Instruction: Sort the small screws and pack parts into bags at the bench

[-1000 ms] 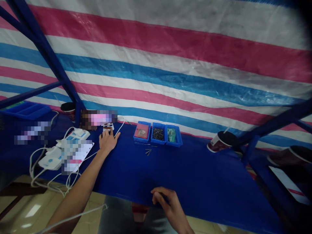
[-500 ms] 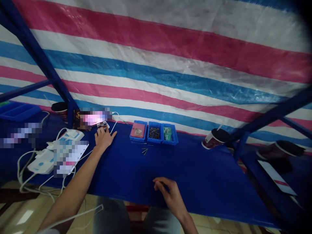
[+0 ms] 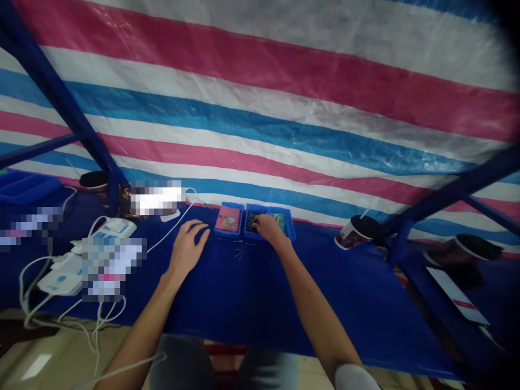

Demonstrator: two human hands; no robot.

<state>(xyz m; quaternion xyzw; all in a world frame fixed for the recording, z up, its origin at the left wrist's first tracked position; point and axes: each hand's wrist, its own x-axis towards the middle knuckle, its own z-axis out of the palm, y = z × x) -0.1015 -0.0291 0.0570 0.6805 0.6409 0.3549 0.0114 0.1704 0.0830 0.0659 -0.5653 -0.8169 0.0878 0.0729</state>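
My right hand [image 3: 268, 226] reaches into the middle blue bin [image 3: 255, 238], which holds many thin dark metal pieces [image 3: 251, 221]. Its fingers are bent and drawn together among those pieces, and anything between the fingertips is too small to make out. Just left of the bins hovers my left hand [image 3: 187, 246], open, thumb and fingers apart, holding nothing. Beside it stands the left blue bin [image 3: 228, 235] with a pink packet [image 3: 228, 218] inside. The right blue bin [image 3: 289, 222] contains green packets, partly hidden by my right hand. Several thin metal sticks [image 3: 240, 252] lie before the bins.
White power strips [image 3: 65, 276] with tangled cables and a blurred phone [image 3: 117, 265] lie at left. A lit screen [image 3: 158, 197] stands behind my left hand. Lidded cups [image 3: 357, 232] stand to the right, near a blue frame post [image 3: 400, 241]. Striped sheeting [image 3: 260, 119] forms the back.
My right hand has moved from the table's front edge forward into the middle bin. My left hand has left the lit screen's base and come right, toward the bins.
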